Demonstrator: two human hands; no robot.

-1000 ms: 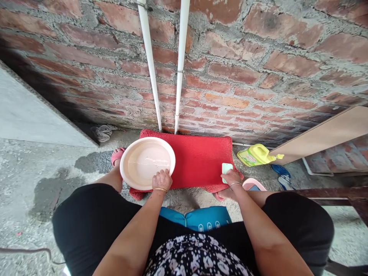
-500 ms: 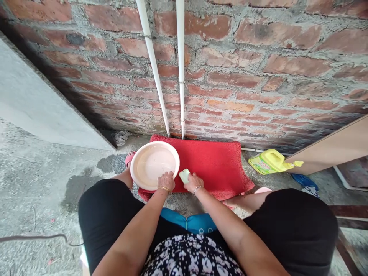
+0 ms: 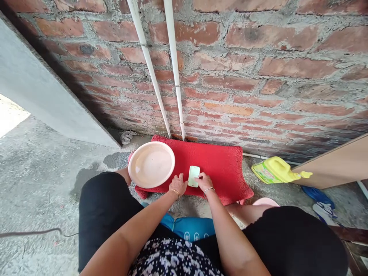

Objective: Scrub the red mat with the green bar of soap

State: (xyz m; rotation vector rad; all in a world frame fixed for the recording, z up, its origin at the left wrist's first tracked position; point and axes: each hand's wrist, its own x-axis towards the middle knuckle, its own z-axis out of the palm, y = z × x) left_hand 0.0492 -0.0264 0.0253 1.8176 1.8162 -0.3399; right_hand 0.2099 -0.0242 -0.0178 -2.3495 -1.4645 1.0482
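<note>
A small pale green soap dish (image 3: pixel 194 170) with rounded corners lies on a red cloth (image 3: pixel 220 165). My right hand (image 3: pixel 204 181) is at its right side, the fingers pinched over that edge. Close to the dish's left side is my left hand (image 3: pixel 178 184), palm down and fingers apart, holding nothing. Its thumb points at the dish; whether they touch I cannot tell. A pale pink basin (image 3: pixel 152 163) of water sits on the left part of the red cloth, just beyond my left hand.
Behind the cloth rises a brick wall (image 3: pixel 230 82) with two white pipes (image 3: pixel 176 76). To the right are a yellow jug (image 3: pixel 274 168) and a leaning board (image 3: pixel 339 163). A grey panel (image 3: pixel 57 92) stands at left. My knees flank the cloth.
The soap dish has moved right, away from the basin, and now lies flat on the cloth. My left hand has left the basin's rim and come over beside the dish.
</note>
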